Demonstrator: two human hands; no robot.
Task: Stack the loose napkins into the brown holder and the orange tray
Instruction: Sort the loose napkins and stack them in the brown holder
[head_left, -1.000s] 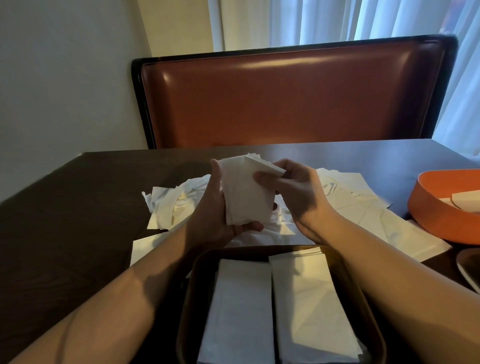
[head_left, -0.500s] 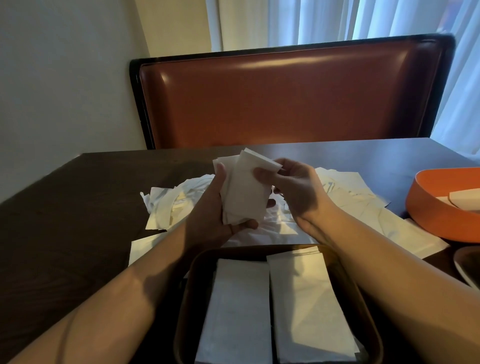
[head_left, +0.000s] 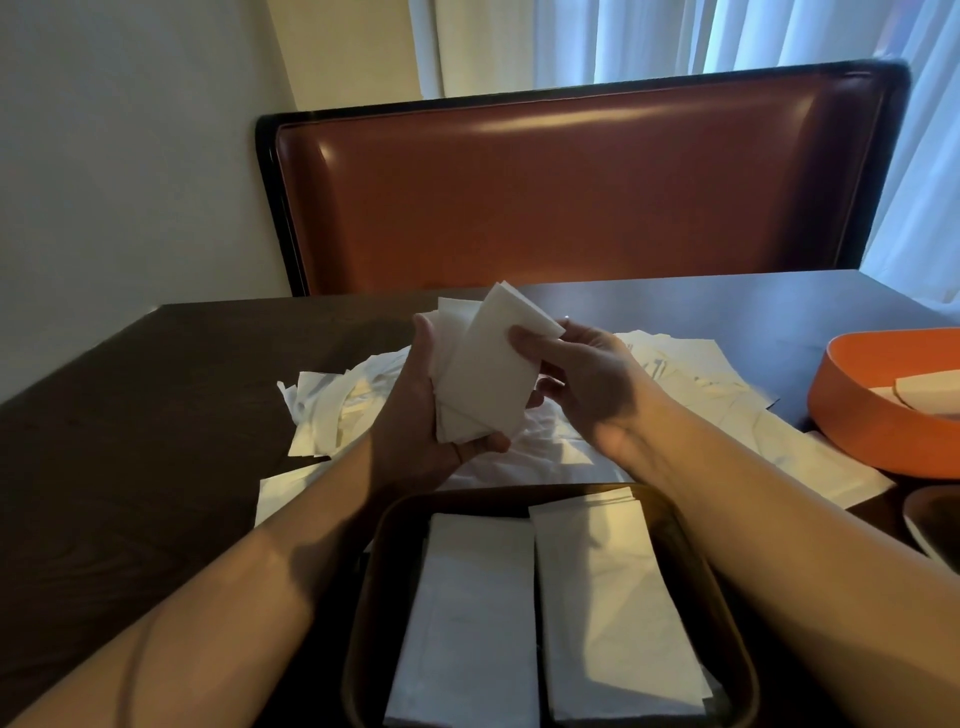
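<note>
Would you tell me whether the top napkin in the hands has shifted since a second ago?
Yes. The top napkin has tilted, its upper end risen toward the bench back.

Bare forearms, no visible sleeves

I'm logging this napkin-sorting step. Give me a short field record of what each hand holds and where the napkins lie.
left hand: cradles a small bundle of napkins
right hand: pinches the bundle's top corner
brown holder: near edge, two stacks side by side
orange tray: right, some napkins inside
loose napkins: strewn on dark table behind hands
</note>
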